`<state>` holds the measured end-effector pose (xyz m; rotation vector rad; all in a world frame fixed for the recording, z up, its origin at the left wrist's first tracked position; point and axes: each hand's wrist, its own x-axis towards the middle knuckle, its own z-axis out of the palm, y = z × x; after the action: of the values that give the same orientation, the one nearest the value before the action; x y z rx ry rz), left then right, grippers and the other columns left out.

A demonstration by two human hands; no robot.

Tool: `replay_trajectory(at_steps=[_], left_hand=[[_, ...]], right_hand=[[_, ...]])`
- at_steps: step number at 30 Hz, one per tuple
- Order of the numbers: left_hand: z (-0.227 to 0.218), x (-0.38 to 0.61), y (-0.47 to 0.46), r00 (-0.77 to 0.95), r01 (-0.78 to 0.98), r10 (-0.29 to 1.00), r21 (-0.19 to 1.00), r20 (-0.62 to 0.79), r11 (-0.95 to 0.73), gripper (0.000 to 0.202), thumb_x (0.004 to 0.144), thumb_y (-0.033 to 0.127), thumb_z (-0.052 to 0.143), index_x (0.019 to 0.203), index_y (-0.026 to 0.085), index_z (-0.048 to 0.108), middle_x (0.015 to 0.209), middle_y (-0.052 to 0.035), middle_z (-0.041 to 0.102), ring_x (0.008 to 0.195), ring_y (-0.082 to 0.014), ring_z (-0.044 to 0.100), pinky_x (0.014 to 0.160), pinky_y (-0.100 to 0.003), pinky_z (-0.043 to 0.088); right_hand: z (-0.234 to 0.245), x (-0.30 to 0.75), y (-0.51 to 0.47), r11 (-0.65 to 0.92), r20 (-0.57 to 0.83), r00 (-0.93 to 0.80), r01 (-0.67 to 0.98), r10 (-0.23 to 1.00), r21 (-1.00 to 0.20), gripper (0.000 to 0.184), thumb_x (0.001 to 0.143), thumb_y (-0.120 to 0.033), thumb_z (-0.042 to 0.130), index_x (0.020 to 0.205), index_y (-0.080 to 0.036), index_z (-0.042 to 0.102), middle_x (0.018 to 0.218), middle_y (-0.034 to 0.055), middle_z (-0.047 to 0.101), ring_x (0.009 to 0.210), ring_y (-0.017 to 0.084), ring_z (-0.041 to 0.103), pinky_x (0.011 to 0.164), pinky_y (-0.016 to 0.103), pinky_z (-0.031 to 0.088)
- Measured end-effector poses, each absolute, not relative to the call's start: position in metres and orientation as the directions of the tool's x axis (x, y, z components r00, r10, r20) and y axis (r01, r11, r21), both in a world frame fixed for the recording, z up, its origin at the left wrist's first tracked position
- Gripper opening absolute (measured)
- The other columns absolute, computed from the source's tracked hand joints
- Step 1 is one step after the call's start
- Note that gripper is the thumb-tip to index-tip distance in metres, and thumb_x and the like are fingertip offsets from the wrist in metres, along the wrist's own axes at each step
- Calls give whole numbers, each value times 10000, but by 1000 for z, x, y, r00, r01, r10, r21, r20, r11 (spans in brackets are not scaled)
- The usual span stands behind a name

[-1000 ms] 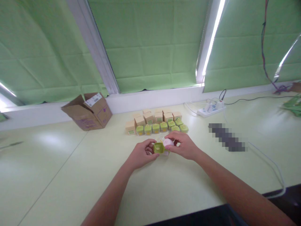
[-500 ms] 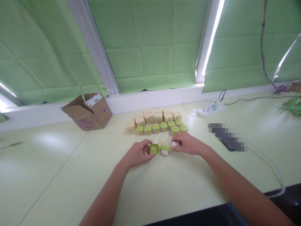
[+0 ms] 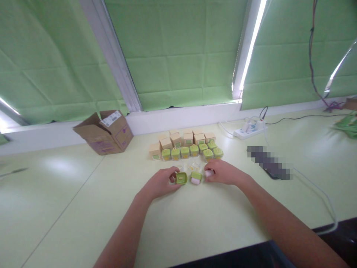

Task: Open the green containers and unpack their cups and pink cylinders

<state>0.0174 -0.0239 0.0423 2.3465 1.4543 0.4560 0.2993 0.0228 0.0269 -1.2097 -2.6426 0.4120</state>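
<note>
My left hand (image 3: 160,183) is closed round a small green case (image 3: 181,178) that rests on the pale green table (image 3: 83,208). My right hand (image 3: 223,172) pinches a small pink-white piece (image 3: 208,172) just right of centre. Between the two hands lies a green and pink piece (image 3: 196,178), untouched. Small clear bags (image 3: 192,167) lie just behind it.
Behind the hands stand a row of green cases (image 3: 192,151) and a row of small tan boxes (image 3: 181,139). An open cardboard box (image 3: 104,131) lies at the back left. A white power strip (image 3: 249,130) with cables and a dark blurred object (image 3: 269,162) sit right.
The hands have moved apart and down onto the table. The green case went left with my left hand, the pink-white piece went right with my right hand.
</note>
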Motion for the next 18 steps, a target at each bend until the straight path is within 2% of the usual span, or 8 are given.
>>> replay_trajectory(at_steps=[8, 18], left_hand=[[44, 16, -24, 472, 820, 879, 329, 73, -467, 360, 712, 340, 653, 1041, 214, 578, 832, -11, 634, 737, -167, 578, 689, -252, 424], [42, 13, -24, 460, 824, 884, 329, 86, -461, 515, 675, 437, 691, 1128, 227, 566, 882, -18, 643, 749, -179, 580, 707, -267, 431]], right_hand=[[27, 299, 21, 615, 57, -636, 714, 770, -335, 364, 727, -439, 666, 991, -189, 673, 950, 78, 644, 876, 226, 596, 745, 292, 423], [29, 299, 18, 621, 106, -625, 712, 773, -327, 451, 753, -502, 641, 1065, -176, 637, 1005, 98, 622, 923, 237, 590, 806, 310, 428]])
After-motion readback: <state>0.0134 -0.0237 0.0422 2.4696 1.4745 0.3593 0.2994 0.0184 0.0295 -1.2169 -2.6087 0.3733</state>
